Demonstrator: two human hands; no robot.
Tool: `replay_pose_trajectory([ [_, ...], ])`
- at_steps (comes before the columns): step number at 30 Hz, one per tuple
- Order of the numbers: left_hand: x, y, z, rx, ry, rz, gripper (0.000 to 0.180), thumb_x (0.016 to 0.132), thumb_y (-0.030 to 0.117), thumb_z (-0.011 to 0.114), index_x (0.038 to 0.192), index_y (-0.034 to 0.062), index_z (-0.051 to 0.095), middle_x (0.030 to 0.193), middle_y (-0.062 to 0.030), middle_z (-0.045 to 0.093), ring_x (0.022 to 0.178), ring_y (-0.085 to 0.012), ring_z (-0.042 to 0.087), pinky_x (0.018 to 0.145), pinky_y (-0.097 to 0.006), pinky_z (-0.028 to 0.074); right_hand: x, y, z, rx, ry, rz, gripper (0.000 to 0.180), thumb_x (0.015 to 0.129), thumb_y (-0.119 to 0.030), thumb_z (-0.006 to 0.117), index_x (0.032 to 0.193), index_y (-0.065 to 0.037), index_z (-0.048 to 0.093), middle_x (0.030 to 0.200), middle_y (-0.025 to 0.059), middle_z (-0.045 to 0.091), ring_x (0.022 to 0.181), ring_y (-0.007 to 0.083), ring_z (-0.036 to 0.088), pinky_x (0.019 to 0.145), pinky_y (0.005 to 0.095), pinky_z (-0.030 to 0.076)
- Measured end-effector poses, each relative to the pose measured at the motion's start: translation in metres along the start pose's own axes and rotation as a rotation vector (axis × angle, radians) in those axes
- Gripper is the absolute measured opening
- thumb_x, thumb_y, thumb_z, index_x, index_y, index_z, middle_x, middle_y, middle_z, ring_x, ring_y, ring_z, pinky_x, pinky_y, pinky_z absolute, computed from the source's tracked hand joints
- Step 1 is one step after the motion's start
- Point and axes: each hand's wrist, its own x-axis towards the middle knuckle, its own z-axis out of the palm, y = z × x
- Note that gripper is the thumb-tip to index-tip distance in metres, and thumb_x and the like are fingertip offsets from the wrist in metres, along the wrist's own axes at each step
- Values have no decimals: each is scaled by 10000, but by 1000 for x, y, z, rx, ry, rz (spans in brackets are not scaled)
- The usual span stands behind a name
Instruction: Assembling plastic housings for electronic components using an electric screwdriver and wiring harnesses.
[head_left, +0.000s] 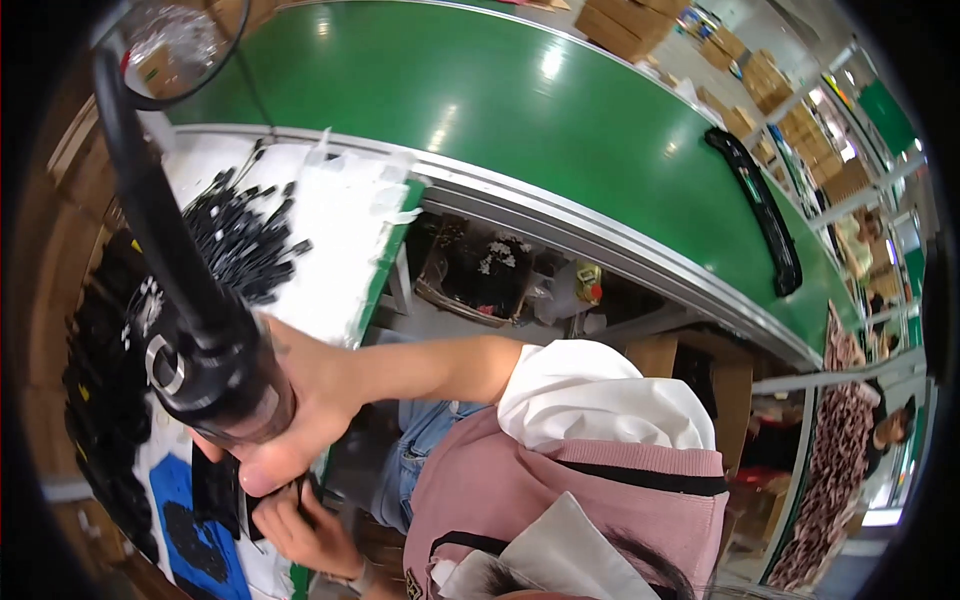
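My right hand [310,390] is wrapped around a thick black cylindrical tool, likely an electric screwdriver [215,385], with a metal hanging loop and a heavy black cable at its top. It stands over the white-topped bench. Just below, my left hand [305,530] has its fingers bent around a small black part [303,490], mostly hidden by the fingers. Beside both hands lies a dark flat piece [215,490] at the edge of a blue mat [228,565]. The tool's tip is hidden behind my right hand.
Black cables with plugs [250,230] lie heaped on the bench. Dark parts [100,400] are piled along its far side. A green conveyor [480,90] runs past, carrying a long black curved part [760,210]. Beneath it sits a box of parts [475,275]. Other people are at the right.
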Motion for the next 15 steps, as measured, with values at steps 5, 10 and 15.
replay_pose_trajectory([
  [5, 15, 9, -33, 163, -1, -44, 80, 886, 18, 648, 861, -34, 592, 799, -145, 527, 778, -322, 510, 709, -413, 427, 3, -54, -52, -324, 212, -115, 376, 660, -128, 853, 915, 9, 615, 653, 48, 634, 490, 109, 591, 443, 243, 473],
  [10, 42, -49, -39, 276, 119, -12, 224, 872, 157, 717, 788, -26, 618, 751, -152, 572, 724, -332, 544, 670, -415, 455, 44, -15, -141, -613, 338, 244, 575, 669, -171, 835, 1102, 63, 538, 807, 117, 659, 532, 158, 614, 534, 304, 519],
  [15, 44, -86, -33, 300, 62, -46, 137, 853, 44, 701, 815, -22, 587, 780, -160, 555, 746, -325, 535, 700, -397, 440, 50, 48, -204, -1350, 438, 348, 739, 667, -201, 749, 1275, 53, 414, 942, 283, 655, 859, 409, 665, 781, 454, 536],
])
